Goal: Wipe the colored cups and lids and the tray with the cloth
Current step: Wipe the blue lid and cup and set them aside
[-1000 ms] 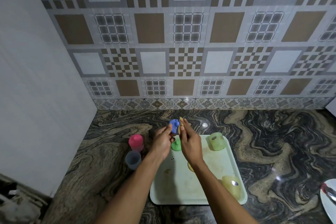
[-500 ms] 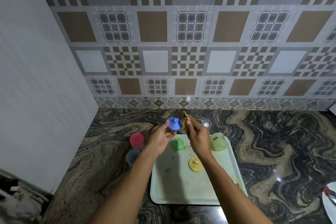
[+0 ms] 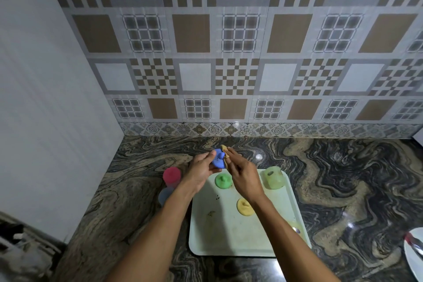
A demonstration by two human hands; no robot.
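**Blue lid held against the cloth above the tray's far edge**

Head view: the left hand (image 3: 200,173) grips a small round blue plastic lid (image 3: 218,160) between thumb and curled fingers. It is held in the air over the far edge of the pale green rectangular plastic tray (image 3: 219,238). The right hand (image 3: 243,177) pinches a small tan cloth (image 3: 225,153) in its fingers, and the cloth touches the blue lid's right side.

On the tray, a round green knobbed lid (image 3: 223,181) lies near the far edge. A round yellow lid (image 3: 244,208) sits toward the middle, and a translucent pale green cup (image 3: 273,178) is in the far right corner. A yellowish cup (image 3: 297,229) at the tray's right rim is mostly hidden behind the right forearm. Dark specks and a brown smear mark the tray's bare surface.

Left of the tray, on the dark swirled marble bench (image 3: 343,181), stand a pink plastic cup (image 3: 171,177) and, nearer, a translucent grey-blue cup (image 3: 165,195).
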